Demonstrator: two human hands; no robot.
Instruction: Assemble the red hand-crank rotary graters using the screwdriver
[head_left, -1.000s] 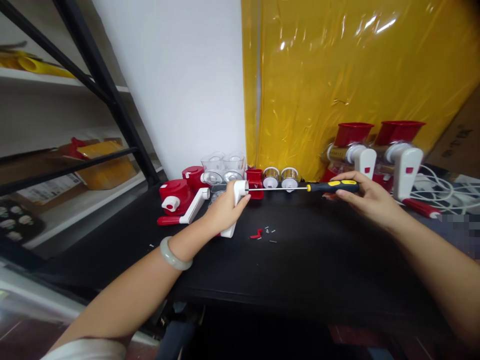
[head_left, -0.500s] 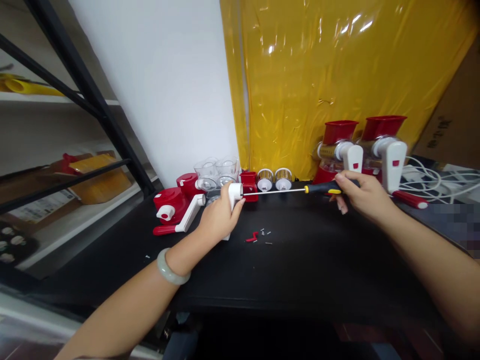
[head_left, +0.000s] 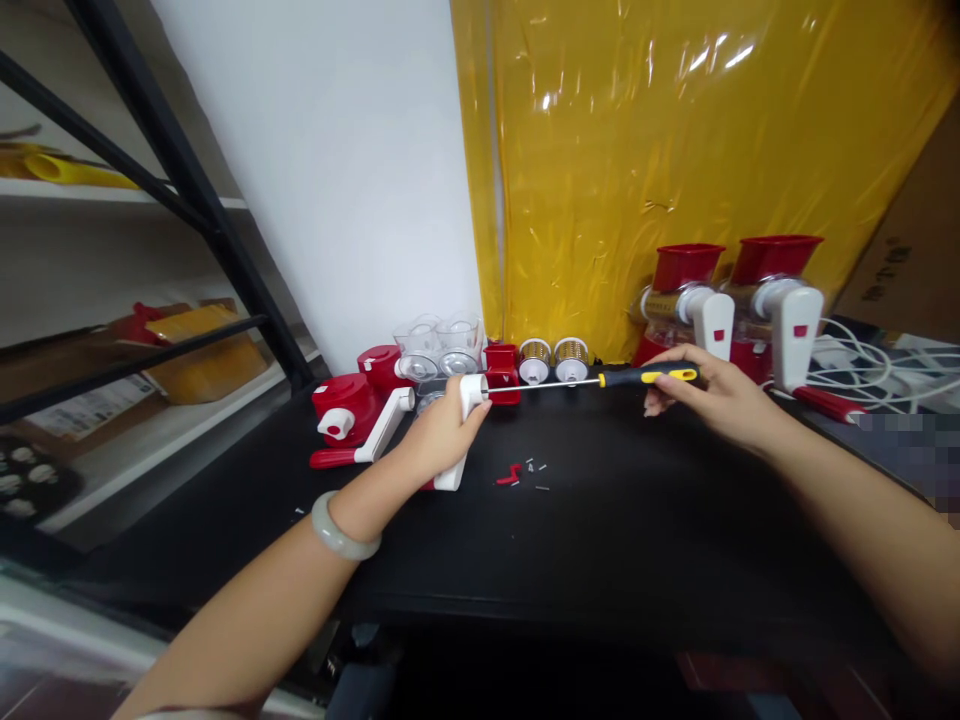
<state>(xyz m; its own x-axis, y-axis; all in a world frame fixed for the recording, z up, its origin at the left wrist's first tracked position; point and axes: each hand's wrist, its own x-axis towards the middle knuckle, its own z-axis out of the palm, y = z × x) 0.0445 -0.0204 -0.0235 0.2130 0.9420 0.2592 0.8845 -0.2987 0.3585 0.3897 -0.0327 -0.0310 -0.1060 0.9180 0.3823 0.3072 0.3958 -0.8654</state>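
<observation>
My left hand is wrapped round a white crank handle, its round socket end turned to the right. In my right hand is a screwdriver with a black and yellow grip, held level. Its long metal shaft points left, and the tip reaches the socket opening; the very tip is hidden. On the black table below lie a small red plastic piece and several small screws.
At the left stand red grater bases with another crank handle. Behind are clear plastic parts, a red hopper and metal grater drums. Two assembled graters and white cables are at the right. A shelf borders the left.
My right hand has shifted its grip on the screwdriver, whose handle shows more fully and sits slightly further left. The white crank handle is tilted a little differently. The view has shifted slightly.
</observation>
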